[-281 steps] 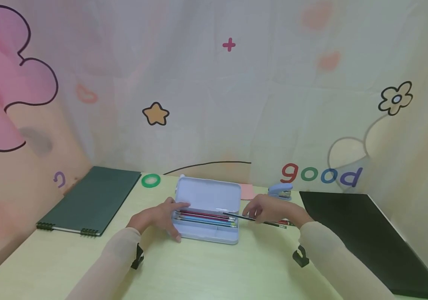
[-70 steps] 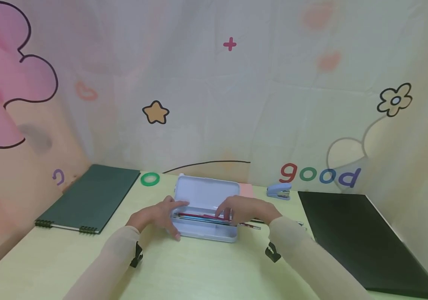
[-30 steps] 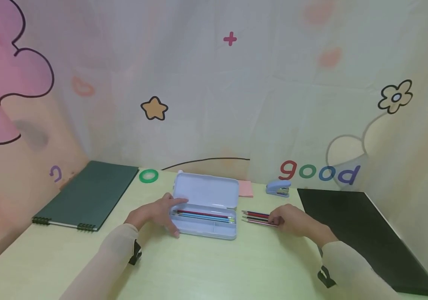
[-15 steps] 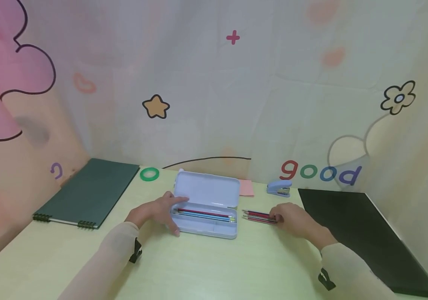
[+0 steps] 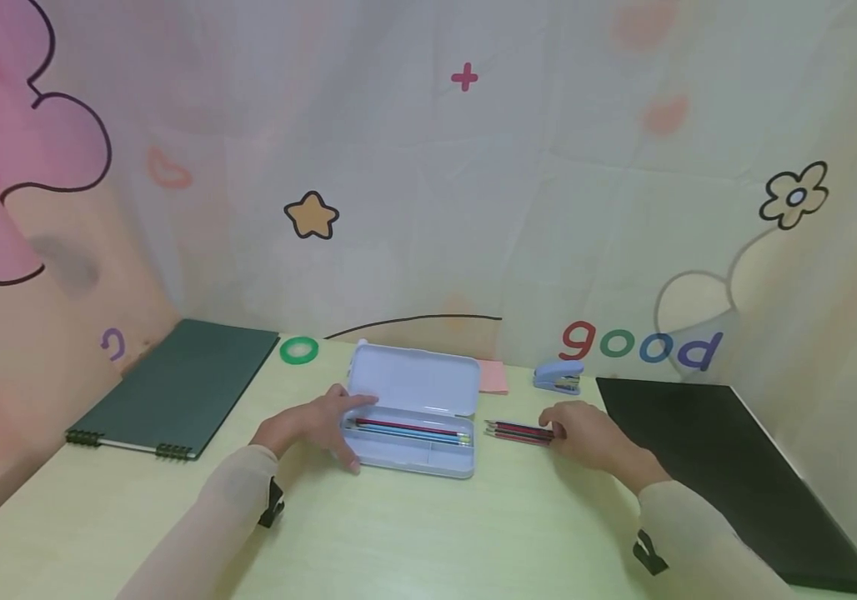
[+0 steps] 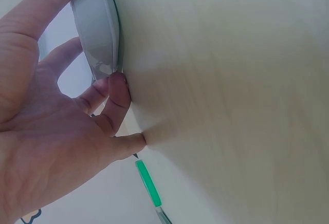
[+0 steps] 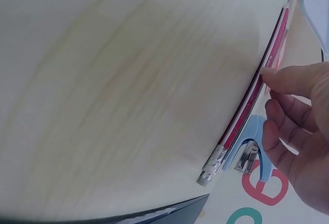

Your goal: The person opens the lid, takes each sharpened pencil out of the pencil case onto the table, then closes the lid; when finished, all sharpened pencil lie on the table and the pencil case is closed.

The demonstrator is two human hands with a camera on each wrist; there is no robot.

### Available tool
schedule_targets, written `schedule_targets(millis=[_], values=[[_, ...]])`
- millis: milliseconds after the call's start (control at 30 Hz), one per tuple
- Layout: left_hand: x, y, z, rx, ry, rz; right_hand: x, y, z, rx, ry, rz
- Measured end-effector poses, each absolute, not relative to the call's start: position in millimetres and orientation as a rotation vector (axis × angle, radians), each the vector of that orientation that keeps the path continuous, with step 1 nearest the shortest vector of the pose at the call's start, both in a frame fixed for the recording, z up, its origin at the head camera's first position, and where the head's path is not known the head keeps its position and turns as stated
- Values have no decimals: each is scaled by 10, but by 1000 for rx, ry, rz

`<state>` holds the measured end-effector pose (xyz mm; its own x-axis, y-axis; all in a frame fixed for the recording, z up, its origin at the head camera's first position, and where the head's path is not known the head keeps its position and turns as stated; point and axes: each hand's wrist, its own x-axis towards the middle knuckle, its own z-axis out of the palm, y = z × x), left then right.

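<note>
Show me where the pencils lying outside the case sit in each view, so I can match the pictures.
Head: the loose pencils lie right of the open case, by the right hand.
Left wrist: not in it.
Right wrist: slanting down through the right half, touching the thumb.
Shared landmark: the case, central in head, upper left in left wrist, top right corner in right wrist.

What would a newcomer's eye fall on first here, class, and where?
Probably the open pale-blue pencil case, central on the table towards the back, with the left hand at its left end. Then the pencils beside it, touched by the right hand. The colourful word "good" stands out on the backdrop's right.
</note>
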<state>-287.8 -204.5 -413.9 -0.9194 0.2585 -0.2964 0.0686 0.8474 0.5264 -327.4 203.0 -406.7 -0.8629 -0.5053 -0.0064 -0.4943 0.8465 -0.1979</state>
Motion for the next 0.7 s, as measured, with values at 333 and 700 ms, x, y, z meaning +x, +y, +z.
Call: schedule_targets(millis=[333,700], values=[[-2878,-2034,-4104,253,2672,720,-3292,2021,-4044,-816,2951,-338],[-2878,-2036,-4135,259,2669,738,-3326,1757,-3970,-881,2895,-531]])
